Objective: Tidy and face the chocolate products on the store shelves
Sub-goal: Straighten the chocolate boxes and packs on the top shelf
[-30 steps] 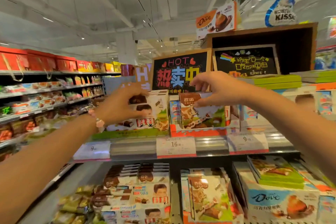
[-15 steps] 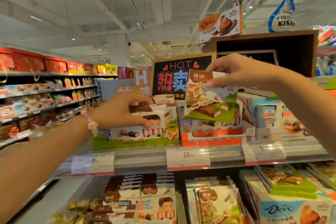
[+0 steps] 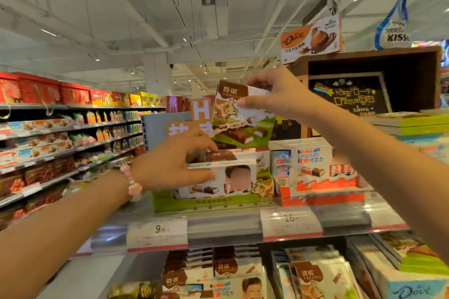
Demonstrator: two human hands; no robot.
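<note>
My right hand (image 3: pixel 272 94) pinches the top edge of a cow-print chocolate box (image 3: pixel 230 116) and holds it in the air above the top shelf. Below it, my left hand (image 3: pixel 175 162) grips the Kinder chocolate box (image 3: pixel 233 177) standing in the green display tray (image 3: pixel 211 201), thumb on its front face and fingers over the brown packs behind. To the right, an orange tray (image 3: pixel 323 192) holds more Kinder boxes (image 3: pixel 308 160).
The shelf's front rail (image 3: pixel 226 228) carries price tags. On the shelf below lie stacks of cow-print and Kinder packs (image 3: pixel 226 272) and Dove boxes (image 3: pixel 408 286). A chalkboard sign (image 3: pixel 349 94) in a brown crate stands behind; another aisle of shelves (image 3: pixel 60 133) runs along the left.
My right hand has lifted the cow-print box out of the orange tray, up and to the left. My left hand has stayed on the Kinder box in the green tray.
</note>
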